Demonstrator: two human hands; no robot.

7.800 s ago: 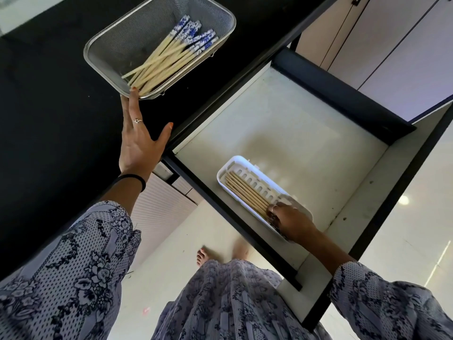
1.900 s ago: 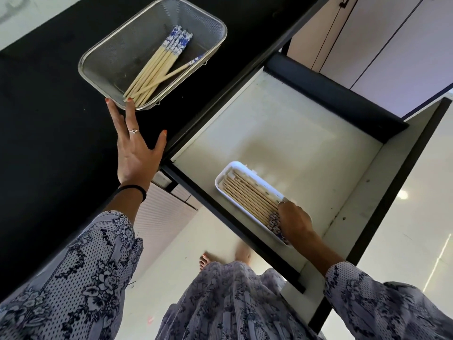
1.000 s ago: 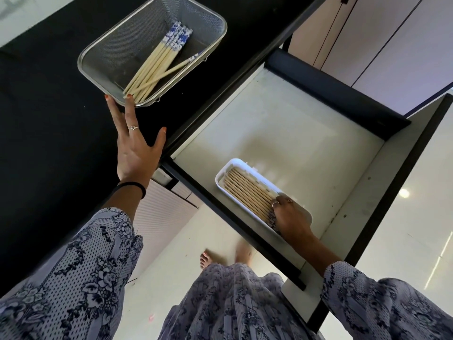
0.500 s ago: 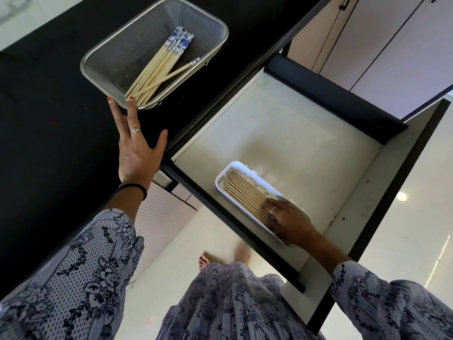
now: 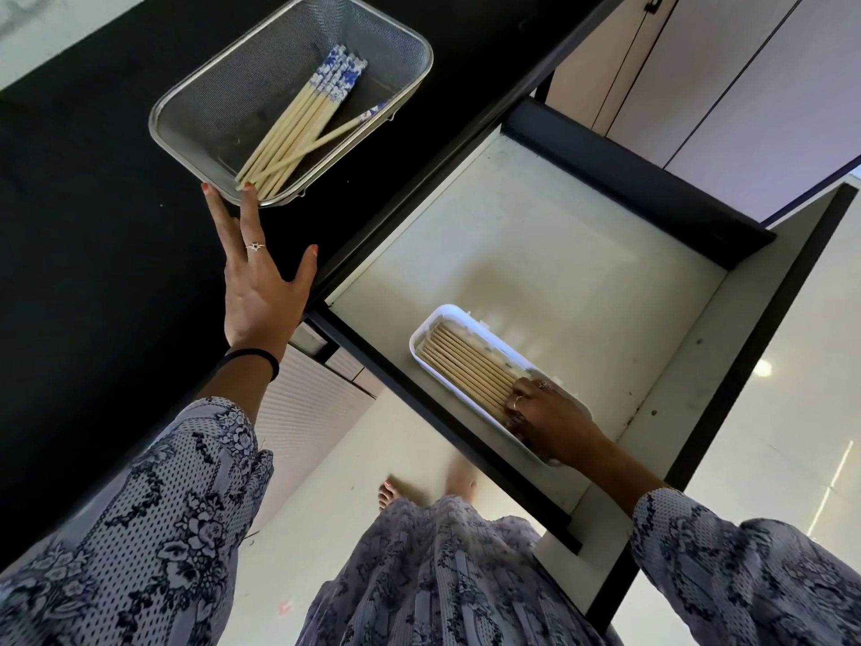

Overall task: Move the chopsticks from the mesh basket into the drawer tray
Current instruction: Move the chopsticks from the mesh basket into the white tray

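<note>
Since moments ago the right hand (image 5: 547, 419) has uncurled; its fingers are now laid flat on the chopsticks in the tray (image 5: 431, 326), so that batch is judged settled. In the basket (image 5: 223, 76) a smaller bundle (image 5: 298, 128) is left to move. The left hand (image 5: 261, 291) is spread wide on the worktop (image 5: 93, 249), fingertips touching the basket.

Bright daylight, lamp glare on glossy floor (image 5: 764, 366), wide-angle edge distortion, blurred feet (image 5: 424, 487)
</note>
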